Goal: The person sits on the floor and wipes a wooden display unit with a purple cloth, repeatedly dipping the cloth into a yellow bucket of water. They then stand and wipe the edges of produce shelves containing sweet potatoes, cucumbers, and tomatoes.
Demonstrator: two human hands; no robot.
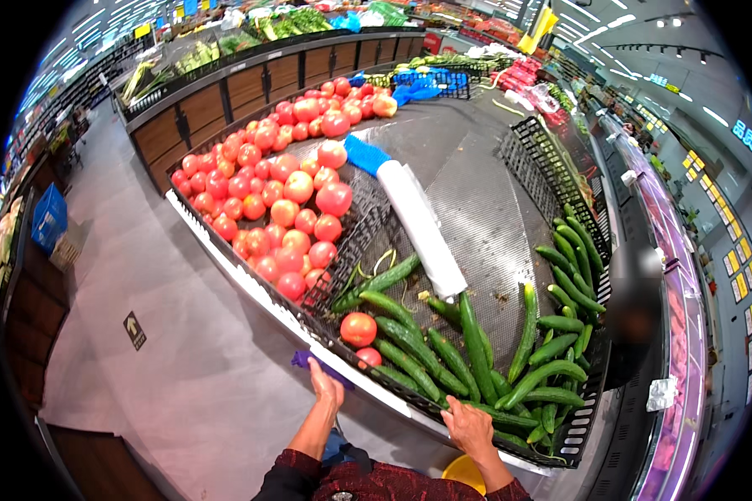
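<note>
My left hand (pixel 327 385) presses a purple cloth (pixel 341 374) against the white front edge of a produce stand (pixel 376 397). Over the stand's black rim, beside the cucumbers (pixel 454 360), is my right hand (pixel 470 426); its fingers are bent and whether they grip anything is unclear. Two tomatoes (pixel 358 329) lie at the left end of the cucumbers. A large heap of tomatoes (pixel 282 206) fills the stand's left part, behind a black mesh divider (pixel 357 250). A roll of clear plastic bags (pixel 421 228) with a blue net sleeve (pixel 366 154) lies across the middle.
A yellow round container (pixel 465 473) stands on the floor below my right arm. Black plastic grid dividers (pixel 529 166) stand at the stand's right side. A refrigerated meat case (pixel 670 313) runs along the right. Another vegetable stand (pixel 276 69) lies behind, and a blue crate (pixel 49 216) is at the left.
</note>
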